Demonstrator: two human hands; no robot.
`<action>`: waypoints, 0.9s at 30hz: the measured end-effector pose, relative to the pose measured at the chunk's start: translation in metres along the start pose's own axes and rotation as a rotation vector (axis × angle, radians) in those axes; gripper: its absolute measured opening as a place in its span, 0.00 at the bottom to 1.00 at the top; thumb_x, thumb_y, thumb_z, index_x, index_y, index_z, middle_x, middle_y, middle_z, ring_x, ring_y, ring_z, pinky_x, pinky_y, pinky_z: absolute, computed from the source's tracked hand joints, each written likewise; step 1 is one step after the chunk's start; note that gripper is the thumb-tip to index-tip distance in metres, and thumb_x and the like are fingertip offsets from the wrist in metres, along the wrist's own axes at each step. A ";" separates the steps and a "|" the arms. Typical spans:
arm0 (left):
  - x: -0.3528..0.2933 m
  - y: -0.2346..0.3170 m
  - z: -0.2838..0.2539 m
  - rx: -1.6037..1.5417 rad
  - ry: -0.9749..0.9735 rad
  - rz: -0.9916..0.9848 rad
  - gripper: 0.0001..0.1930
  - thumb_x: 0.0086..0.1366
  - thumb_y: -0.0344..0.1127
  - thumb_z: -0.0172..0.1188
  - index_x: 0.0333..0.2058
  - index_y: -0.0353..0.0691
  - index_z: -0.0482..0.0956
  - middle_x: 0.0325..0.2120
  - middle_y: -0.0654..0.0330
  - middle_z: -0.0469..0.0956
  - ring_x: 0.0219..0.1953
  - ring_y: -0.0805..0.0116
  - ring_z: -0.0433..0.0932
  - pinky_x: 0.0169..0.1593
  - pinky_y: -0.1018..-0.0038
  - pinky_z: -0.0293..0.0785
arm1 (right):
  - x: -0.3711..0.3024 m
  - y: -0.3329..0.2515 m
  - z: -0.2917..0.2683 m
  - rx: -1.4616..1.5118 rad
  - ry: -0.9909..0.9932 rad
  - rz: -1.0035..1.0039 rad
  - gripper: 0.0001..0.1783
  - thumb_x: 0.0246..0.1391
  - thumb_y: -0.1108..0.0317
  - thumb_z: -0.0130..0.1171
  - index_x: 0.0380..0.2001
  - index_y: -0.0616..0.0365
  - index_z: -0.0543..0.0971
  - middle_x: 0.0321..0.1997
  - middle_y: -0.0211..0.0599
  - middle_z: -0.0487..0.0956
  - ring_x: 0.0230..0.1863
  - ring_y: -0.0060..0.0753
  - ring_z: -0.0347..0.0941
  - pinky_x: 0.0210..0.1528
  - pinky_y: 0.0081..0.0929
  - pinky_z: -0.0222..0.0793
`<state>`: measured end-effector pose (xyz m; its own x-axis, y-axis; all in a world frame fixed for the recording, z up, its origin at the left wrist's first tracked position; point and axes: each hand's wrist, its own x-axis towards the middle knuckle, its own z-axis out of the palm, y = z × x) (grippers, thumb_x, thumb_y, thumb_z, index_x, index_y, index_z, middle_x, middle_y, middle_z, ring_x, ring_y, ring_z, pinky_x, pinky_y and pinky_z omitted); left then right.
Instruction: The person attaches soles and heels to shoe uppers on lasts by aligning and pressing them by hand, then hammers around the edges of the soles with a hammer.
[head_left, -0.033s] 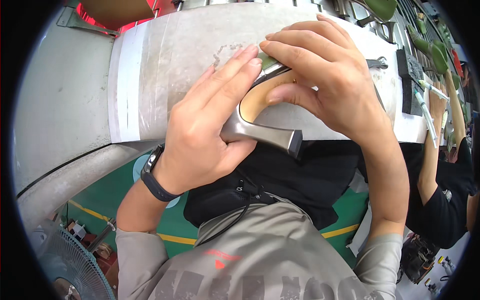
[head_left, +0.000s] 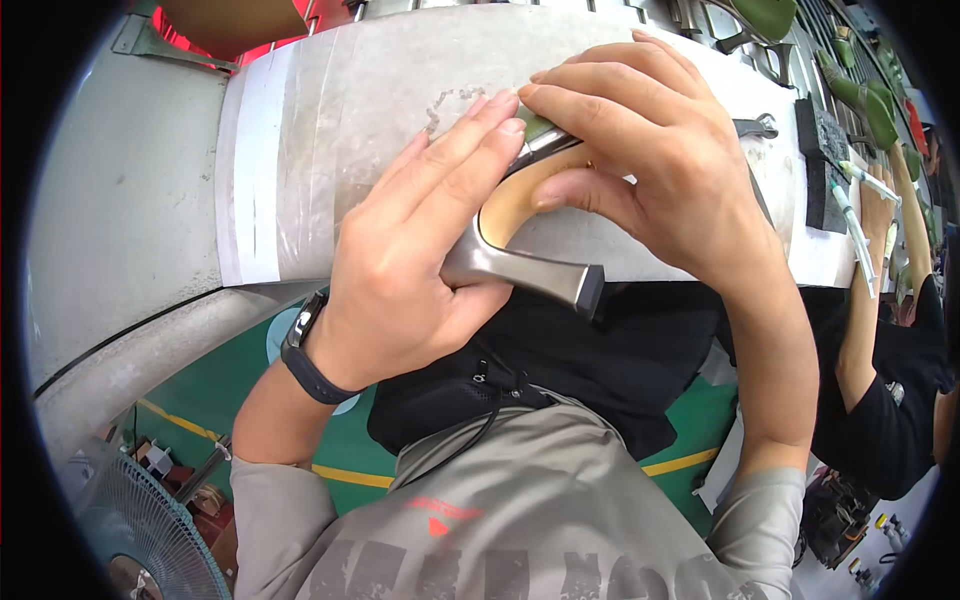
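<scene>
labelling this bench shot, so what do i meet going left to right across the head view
Fan, dark wristband, left hand, heeled shoe, right hand, wrench, dark block, white syringe-like tubes.

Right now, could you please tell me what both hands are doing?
Left hand: holding the shoe near its silver heel.
Right hand: holding the same shoe, farther from the heel.

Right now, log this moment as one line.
Left hand: holding shoe near heel; right hand: holding shoe further forward; wrench: on table, right side
</scene>
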<state>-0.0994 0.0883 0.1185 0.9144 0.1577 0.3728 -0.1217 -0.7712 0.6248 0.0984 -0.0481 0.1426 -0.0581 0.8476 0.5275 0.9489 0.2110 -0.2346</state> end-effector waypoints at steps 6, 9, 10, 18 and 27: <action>0.001 0.000 0.002 0.055 -0.029 0.030 0.38 0.53 0.25 0.73 0.65 0.31 0.72 0.64 0.39 0.72 0.67 0.41 0.72 0.68 0.53 0.68 | -0.007 0.004 0.000 0.087 -0.017 0.082 0.31 0.35 0.56 0.77 0.45 0.61 0.85 0.43 0.38 0.85 0.45 0.45 0.78 0.47 0.39 0.74; 0.000 0.005 0.006 0.091 -0.039 0.022 0.38 0.54 0.25 0.72 0.65 0.31 0.72 0.64 0.39 0.73 0.67 0.41 0.72 0.68 0.50 0.66 | -0.007 0.001 -0.006 0.097 -0.092 0.136 0.29 0.35 0.58 0.79 0.44 0.60 0.85 0.42 0.38 0.86 0.43 0.44 0.79 0.46 0.38 0.75; -0.001 0.004 0.008 0.089 -0.042 0.023 0.38 0.54 0.25 0.72 0.65 0.31 0.72 0.64 0.39 0.73 0.67 0.41 0.72 0.68 0.50 0.66 | -0.006 0.000 -0.010 0.097 -0.092 0.139 0.29 0.35 0.58 0.79 0.44 0.60 0.85 0.42 0.38 0.86 0.43 0.44 0.79 0.46 0.38 0.75; -0.016 0.002 0.050 0.223 0.184 0.128 0.44 0.48 0.32 0.74 0.66 0.32 0.70 0.65 0.42 0.72 0.67 0.43 0.73 0.69 0.42 0.61 | 0.011 -0.012 -0.028 -0.153 -0.308 0.141 0.35 0.42 0.59 0.81 0.55 0.57 0.81 0.61 0.52 0.76 0.64 0.59 0.71 0.65 0.49 0.68; 0.026 -0.008 0.021 0.063 -0.072 0.038 0.42 0.51 0.38 0.74 0.64 0.31 0.70 0.64 0.41 0.72 0.68 0.44 0.70 0.71 0.57 0.63 | -0.042 0.025 -0.016 -0.013 -0.005 0.103 0.43 0.37 0.48 0.82 0.58 0.55 0.81 0.65 0.50 0.75 0.67 0.60 0.69 0.65 0.49 0.70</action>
<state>-0.0667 0.0860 0.1087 0.9351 0.0848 0.3441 -0.1344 -0.8135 0.5658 0.1293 -0.0861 0.1281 0.0382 0.8669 0.4970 0.9538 0.1166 -0.2767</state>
